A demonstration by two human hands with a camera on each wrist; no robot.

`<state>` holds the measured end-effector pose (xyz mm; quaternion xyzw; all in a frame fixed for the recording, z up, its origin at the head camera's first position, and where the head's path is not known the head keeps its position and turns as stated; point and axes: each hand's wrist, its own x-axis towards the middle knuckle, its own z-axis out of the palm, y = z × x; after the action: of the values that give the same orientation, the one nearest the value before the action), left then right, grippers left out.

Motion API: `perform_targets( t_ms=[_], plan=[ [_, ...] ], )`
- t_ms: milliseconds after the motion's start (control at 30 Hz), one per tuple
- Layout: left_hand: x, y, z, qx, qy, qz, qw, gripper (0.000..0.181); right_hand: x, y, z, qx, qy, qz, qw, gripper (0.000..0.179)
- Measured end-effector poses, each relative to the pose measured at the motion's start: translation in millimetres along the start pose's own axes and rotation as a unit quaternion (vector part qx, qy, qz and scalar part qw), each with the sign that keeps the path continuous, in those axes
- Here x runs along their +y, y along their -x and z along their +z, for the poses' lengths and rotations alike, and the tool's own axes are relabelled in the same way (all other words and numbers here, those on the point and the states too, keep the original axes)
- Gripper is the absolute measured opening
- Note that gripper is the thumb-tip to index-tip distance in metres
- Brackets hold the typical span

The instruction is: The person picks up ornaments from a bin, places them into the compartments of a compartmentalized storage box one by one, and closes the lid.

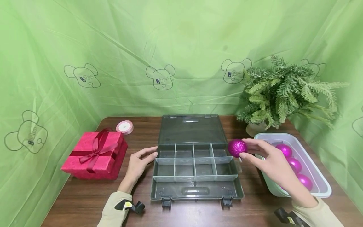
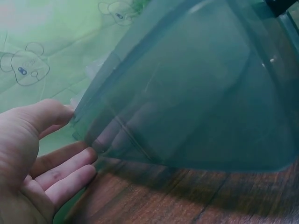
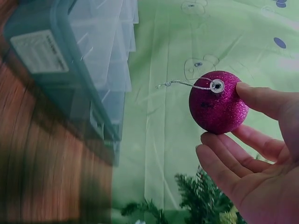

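A glittery magenta Christmas bauble (image 1: 237, 148) is pinched between the thumb and fingers of my right hand (image 1: 273, 165). Its silver cap and looped string (image 3: 187, 83) show in the right wrist view. The bauble is held up by the right side of a dark see-through divider box (image 1: 195, 187), whose lid (image 1: 193, 130) lies back. Clear dividers (image 1: 193, 160) split the box into several compartments, with no bauble in them. At the box's left wall, my left hand (image 1: 138, 164) touches the edge with thumb and fingertips, its fingers fairly straight.
To the right, a pale plastic tub (image 1: 326, 189) holds several magenta baubles (image 1: 294, 165). An artificial fir tree (image 1: 283, 91) stands behind it. On the left are a red gift box (image 1: 93, 151) with a bow and a ribbon roll (image 1: 124, 127). Green cloth (image 1: 193, 34) surrounds the wooden table.
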<state>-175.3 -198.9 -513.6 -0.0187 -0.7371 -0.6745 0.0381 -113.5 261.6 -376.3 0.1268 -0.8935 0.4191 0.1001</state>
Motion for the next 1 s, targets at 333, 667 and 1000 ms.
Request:
perform_targets(
  t_ms=[333, 667, 1000],
  plan=[
    [-0.9, 0.8, 2.3, 0.003, 0.010, 0.003, 0.9999, 0.032, -7, -24.1, 29, -0.040, -0.086, 0.010, 0.9954, 0.049],
    [-2.2, 0.2, 1.0, 0.006, 0.001, 0.008, 1.0000, 0.031, -22, -53.1, 64, -0.068, -0.124, -0.001, 0.9899, 0.049],
    [-3.8, 0.3, 1.5, 0.010, -0.006, 0.008, 0.9999, 0.031, -42, -79.7, 101, -0.090, -0.136, -0.034, 0.9861, 0.046]
  ],
)
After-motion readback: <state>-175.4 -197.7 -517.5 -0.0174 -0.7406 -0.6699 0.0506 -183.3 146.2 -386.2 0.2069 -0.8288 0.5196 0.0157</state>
